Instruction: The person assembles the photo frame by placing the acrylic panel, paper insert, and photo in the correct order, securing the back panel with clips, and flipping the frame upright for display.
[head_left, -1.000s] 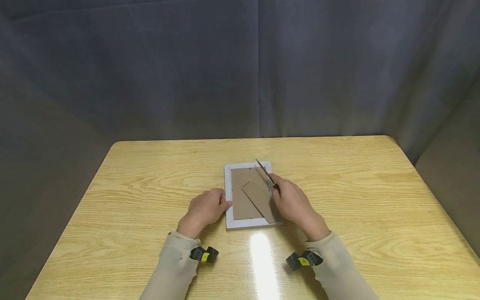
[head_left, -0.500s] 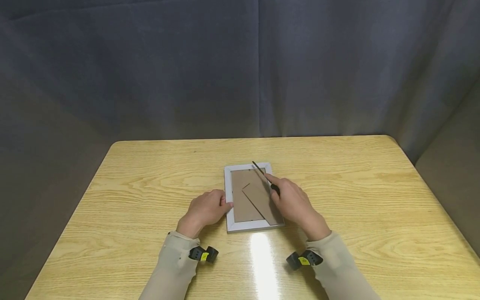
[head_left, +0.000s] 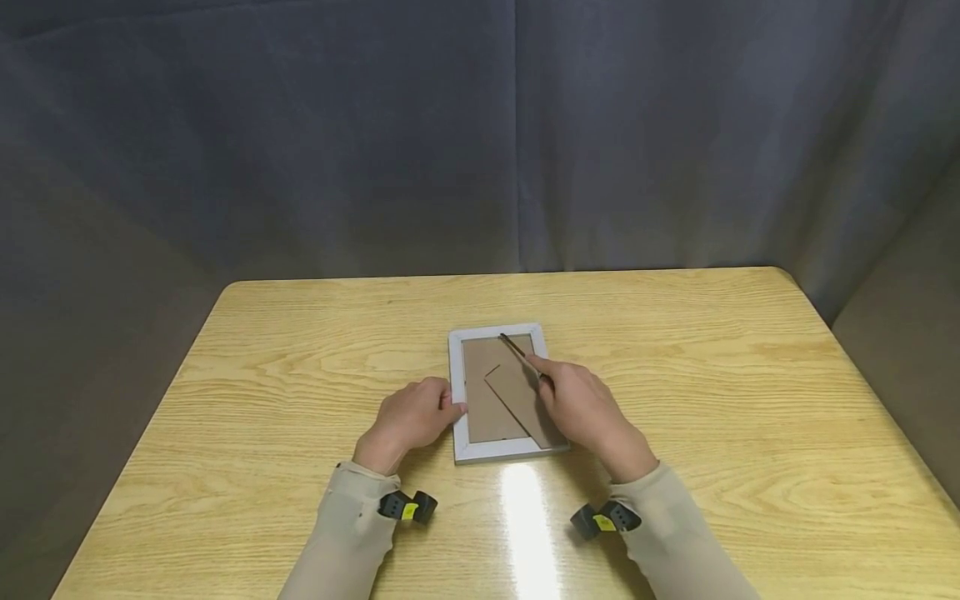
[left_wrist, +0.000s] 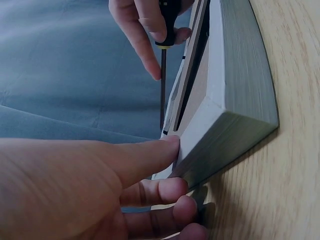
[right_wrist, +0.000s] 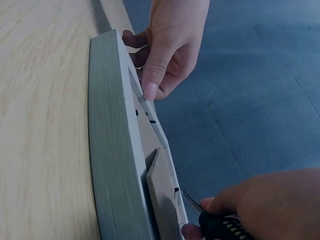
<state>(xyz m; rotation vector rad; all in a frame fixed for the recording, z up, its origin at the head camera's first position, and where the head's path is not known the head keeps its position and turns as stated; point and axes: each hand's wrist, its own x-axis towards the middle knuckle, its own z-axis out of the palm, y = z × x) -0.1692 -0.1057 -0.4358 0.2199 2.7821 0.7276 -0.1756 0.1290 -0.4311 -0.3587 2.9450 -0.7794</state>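
With my right hand (head_left: 585, 408) I am gripping the screwdriver (head_left: 513, 346), its black handle sitting inside my curled fingers; my forefinger is stretching along the metal shaft; compared with one second before, when the tip was showing past the outer far edge of the picture frame (head_left: 495, 451), it is now pointing lower and more to the left, at the inner edge of the far border; in the right wrist view the tip is staying just beside a small dark tab (right_wrist: 176, 189), but whether it is touching I cannot tell.

My left hand (head_left: 412, 414) is keeping nearly the same place as before; it is pinching the left border narrowly, the thumb pressing on top and the other fingers curling by the outer side.

The picture frame is lying back side up on the wooden table (head_left: 300, 375), between my two hands; its near right corner is sitting slightly more toward me and to the right than one second ago; over the brown board (head_left: 480, 408) the stand (head_left: 525, 400) is lying slantwise as before; behind the table a dark curtain (head_left: 375, 167) is hanging.
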